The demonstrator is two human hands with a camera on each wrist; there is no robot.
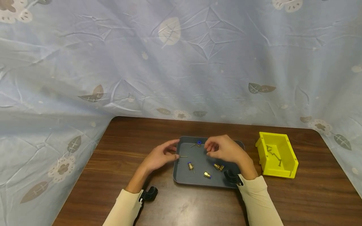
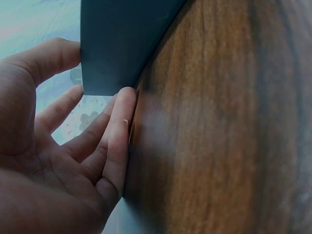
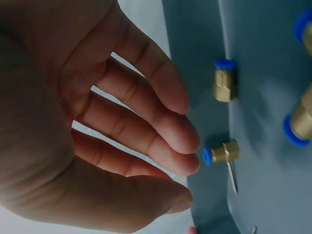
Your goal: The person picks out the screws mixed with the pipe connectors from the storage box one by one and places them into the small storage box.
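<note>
Left hand (image 1: 157, 158): loosely spread, seemingly steadying tray (image 1: 198, 159)
Right hand (image 1: 227, 148): released, hovering, apparently choosing among fittings (image 1: 207, 174)
Next move: probably precise pinch

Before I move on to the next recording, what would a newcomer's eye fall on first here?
Probably the bright yellow bin, standing right of the gray tray on the brown table, with screws inside. Next, likely the two hands: the left hand at the tray's left edge, the right hand over the tray. Small brass-colored fittings with blue ends lie scattered in the tray.
</note>
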